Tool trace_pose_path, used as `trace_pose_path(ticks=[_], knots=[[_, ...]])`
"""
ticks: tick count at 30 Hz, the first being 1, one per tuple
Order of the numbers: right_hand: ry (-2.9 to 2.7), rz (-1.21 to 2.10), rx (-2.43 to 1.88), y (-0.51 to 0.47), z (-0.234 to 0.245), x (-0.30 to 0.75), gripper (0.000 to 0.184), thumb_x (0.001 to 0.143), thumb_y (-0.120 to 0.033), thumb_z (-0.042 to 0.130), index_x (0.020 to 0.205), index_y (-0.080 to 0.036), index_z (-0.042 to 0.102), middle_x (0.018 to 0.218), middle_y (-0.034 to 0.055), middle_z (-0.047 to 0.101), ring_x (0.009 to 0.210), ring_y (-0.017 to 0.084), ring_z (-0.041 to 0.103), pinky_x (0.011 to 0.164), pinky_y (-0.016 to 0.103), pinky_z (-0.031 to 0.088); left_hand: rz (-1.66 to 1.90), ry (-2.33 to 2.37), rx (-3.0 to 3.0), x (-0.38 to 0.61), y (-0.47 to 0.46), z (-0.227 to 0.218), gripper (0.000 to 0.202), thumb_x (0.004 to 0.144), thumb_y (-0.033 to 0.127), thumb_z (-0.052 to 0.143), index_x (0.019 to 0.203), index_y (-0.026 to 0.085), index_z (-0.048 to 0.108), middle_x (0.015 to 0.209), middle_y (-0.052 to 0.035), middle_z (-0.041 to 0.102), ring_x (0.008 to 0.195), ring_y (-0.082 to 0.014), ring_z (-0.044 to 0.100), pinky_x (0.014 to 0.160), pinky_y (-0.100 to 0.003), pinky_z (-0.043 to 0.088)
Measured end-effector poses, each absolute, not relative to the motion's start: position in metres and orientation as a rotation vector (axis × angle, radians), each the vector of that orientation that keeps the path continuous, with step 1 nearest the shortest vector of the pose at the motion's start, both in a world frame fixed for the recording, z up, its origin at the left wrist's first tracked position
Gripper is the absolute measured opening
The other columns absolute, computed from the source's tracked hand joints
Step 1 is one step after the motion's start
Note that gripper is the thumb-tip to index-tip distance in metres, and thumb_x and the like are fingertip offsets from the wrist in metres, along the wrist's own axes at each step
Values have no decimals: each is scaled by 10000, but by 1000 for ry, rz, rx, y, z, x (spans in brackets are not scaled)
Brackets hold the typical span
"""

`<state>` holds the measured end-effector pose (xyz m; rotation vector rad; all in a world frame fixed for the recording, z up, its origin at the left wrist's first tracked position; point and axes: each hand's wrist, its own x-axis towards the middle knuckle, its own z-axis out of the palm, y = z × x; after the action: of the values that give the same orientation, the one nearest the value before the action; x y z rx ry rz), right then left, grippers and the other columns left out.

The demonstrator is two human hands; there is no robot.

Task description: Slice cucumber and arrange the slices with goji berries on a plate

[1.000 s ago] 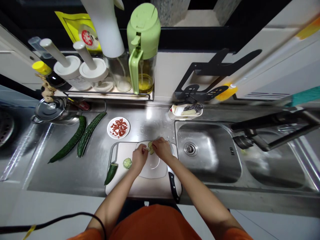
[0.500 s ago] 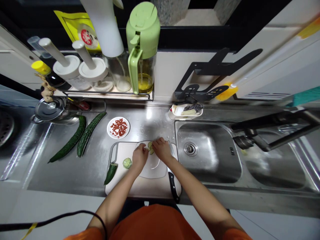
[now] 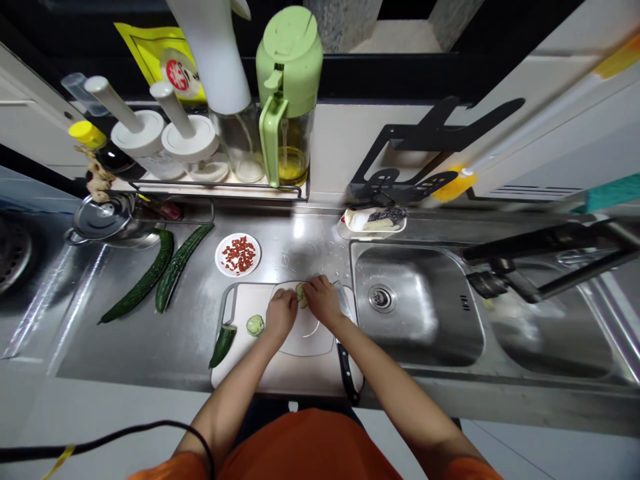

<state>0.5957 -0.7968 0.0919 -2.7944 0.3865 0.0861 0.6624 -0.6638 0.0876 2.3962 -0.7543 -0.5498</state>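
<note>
Both hands are over a clear plate (image 3: pixel 313 345) lying on the white cutting board (image 3: pixel 295 381). My left hand (image 3: pixel 281 313) is closed, its fingertips pinched at the plate's left side; whatever they may hold is hidden. Fingers of my right hand (image 3: pixel 324 299) are bent onto thin cucumber slices (image 3: pixel 301 293) near the plate's far edge, between the two hands. More cucumber slices (image 3: pixel 255 325) sit on the board left of my left hand. A cut cucumber piece (image 3: pixel 223 345) rests at the board's left edge. Along the right side lies a knife (image 3: pixel 347 372) with a black handle.
Behind the board stands a white dish of small red berries (image 3: pixel 239 255). Two whole cucumbers (image 3: pixel 183 267) lie to the left, near a lidded pot (image 3: pixel 103 217). A steel sink (image 3: pixel 420 307) is on the right. A rack holds a green oil jug (image 3: pixel 289 87) and jars.
The view has shifted very slightly. Both hands stay over the plate, with only small finger movement around the cucumber slices.
</note>
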Motion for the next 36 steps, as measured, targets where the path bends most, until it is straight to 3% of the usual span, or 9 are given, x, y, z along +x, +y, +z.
trace_pose_path(ticks=[12,21,28,36], knots=[[417,69,-2779,-795,93,595,200,876,-189,463,978,-205,634,953,88,571,979,230,379,726,321,309,-575,-757,2401,662,-663,91,190,816,176,462,842,200,650,835,-53,586,803,-155,560,767,-259,419],[509,-137,-2617,-791,103,567,243,892,-193,419,942,-191,657,880,77,586,923,211,425,770,317,342,-370,-615,2394,678,-596,113,225,804,221,500,973,184,643,945,-76,639,820,-174,592,782,-296,461],[464,-193,-2518,-764,103,528,225,872,-170,426,886,-187,650,821,70,570,865,212,447,760,328,375,-437,-517,2551,673,-532,91,248,740,198,539,968,193,636,944,-67,656,883,-199,606,839,-312,465],[452,-160,-2507,-739,111,516,209,863,-140,429,856,-186,633,812,65,561,855,209,444,759,327,369,-444,-631,2614,666,-536,89,286,774,183,488,1029,178,618,1016,-84,651,976,-203,585,904,-309,433]])
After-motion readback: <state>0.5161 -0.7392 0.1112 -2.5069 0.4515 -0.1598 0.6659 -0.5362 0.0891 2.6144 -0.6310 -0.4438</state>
